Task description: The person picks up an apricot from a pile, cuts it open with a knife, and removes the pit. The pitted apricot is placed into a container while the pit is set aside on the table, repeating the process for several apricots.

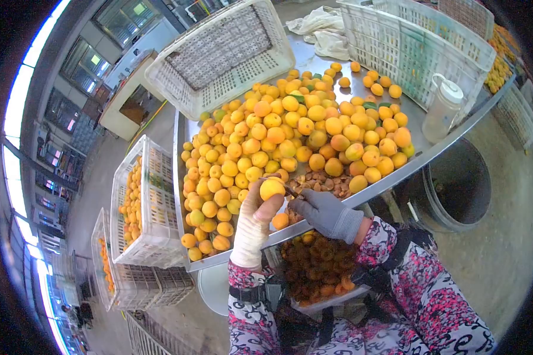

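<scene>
My left hand (251, 228), wrapped in white at the wrist and palm with bare fingertips, is closed around a yellow-orange apricot (272, 189). My right hand (328, 214), in a grey glove, grips a thin dark tool (289, 190) whose tip meets the right side of that apricot; its exact kind is too small to make out. Just beyond my right hand lie brown apricot pits (320, 181) on the metal table. A big heap of whole apricots (249, 136) spreads past both hands. One loose apricot (280, 221) sits at the table edge between them.
The metal table rim (391, 176) runs in front of me. Below it is a crate of darker, opened fruit (317, 266). A tilted white crate (219, 56), another crate (391, 44) and a lidded plastic jug (443, 109) stand on the table. A bucket (485, 201) is at right; fruit crates (166, 231) at left.
</scene>
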`<state>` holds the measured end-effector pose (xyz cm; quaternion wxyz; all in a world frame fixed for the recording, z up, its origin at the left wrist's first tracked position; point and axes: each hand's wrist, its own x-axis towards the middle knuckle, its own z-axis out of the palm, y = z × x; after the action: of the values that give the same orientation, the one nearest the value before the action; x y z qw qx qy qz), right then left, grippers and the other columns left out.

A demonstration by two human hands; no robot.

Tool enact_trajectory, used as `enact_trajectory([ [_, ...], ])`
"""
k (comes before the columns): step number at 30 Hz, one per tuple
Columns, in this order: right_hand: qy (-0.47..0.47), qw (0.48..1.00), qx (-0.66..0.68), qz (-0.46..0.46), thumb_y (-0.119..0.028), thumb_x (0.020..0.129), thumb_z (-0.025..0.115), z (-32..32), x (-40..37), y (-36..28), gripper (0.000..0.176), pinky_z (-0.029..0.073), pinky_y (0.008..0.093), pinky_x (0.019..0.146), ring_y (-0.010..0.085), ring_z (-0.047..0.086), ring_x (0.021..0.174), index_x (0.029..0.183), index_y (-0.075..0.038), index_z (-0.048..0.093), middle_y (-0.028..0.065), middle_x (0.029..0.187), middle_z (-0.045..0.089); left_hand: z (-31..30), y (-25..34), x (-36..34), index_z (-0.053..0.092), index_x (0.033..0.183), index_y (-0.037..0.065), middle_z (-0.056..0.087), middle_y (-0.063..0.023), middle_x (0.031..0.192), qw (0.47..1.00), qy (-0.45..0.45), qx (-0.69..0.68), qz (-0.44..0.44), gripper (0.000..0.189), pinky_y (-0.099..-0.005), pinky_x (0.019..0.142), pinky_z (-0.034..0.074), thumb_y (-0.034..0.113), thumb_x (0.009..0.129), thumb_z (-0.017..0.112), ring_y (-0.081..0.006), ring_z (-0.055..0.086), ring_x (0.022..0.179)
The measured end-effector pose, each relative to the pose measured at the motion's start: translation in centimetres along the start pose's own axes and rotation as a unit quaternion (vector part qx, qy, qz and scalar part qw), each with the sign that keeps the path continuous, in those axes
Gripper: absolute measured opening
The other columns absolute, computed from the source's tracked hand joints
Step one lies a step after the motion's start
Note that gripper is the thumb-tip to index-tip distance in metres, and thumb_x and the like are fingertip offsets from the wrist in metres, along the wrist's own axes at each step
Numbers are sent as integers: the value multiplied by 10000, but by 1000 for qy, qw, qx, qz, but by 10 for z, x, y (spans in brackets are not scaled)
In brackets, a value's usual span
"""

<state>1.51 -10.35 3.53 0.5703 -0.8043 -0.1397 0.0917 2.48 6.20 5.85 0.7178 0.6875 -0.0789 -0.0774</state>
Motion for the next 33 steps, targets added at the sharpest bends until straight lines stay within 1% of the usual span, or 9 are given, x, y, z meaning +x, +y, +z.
enact_trajectory([
  [3,47,997,66,19,-334,919,478,22,0,7,364,448,382,621,328,607,735,944,20,556,200,759,601,18,-25,3,553,1121,15,590,-60,1041,993,98,-57,44,417,-284,871,398,332,851,550,-153,536,964],
  [6,155,983,95,17,-362,916,465,48,3,30,392,463,453,669,408,594,812,1027,4,548,255,821,607,34,-41,0,563,1095,0,600,-90,1026,983,116,-138,-35,508,-297,860,408,455,877,503,-172,538,962],
  [11,97,994,53,27,-401,913,457,27,2,22,430,460,469,648,424,589,795,1018,8,536,256,804,608,18,-36,1,527,1184,-13,565,-103,1117,993,101,-44,-38,544,-297,945,362,433,872,525,-174,500,1074],
  [13,72,997,30,29,-420,911,453,26,3,23,450,459,474,642,430,587,793,1023,9,529,259,799,607,21,-25,4,485,1248,-8,542,-105,1154,994,88,-49,47,537,-297,989,321,382,881,525,-173,462,1139],
  [14,66,997,13,24,-436,910,443,25,3,22,461,459,480,640,433,586,782,1024,5,513,260,785,605,23,-27,4,489,1212,-20,566,-65,1078,990,111,-56,67,552,-259,877,394,396,858,566,-147,515,989],
  [17,82,996,-12,36,-452,910,423,38,-1,24,464,460,496,631,435,587,743,1019,-5,482,258,751,603,30,-27,2,500,1190,-24,585,-77,1033,990,119,-82,-5,543,-240,852,396,425,884,499,-147,527,957],
  [22,103,985,-130,44,-435,917,404,48,-3,20,427,457,523,605,428,589,667,987,-16,451,240,693,601,38,-35,6,550,1048,22,642,-115,852,961,158,-220,-58,625,-261,618,435,599,888,370,-190,581,717],
  [28,95,987,-128,25,-414,919,411,52,-2,22,402,451,529,611,427,586,671,956,-16,461,238,703,602,36,-29,5,550,1054,28,635,-99,852,965,155,-203,-58,565,-253,682,425,547,905,384,-174,573,763],
  [33,127,991,49,15,-407,909,447,67,1,32,415,443,487,669,439,573,784,944,2,511,260,789,601,28,-47,8,555,1057,23,635,-78,847,971,185,-148,-22,506,-273,723,435,485,914,405,-187,577,785],
])
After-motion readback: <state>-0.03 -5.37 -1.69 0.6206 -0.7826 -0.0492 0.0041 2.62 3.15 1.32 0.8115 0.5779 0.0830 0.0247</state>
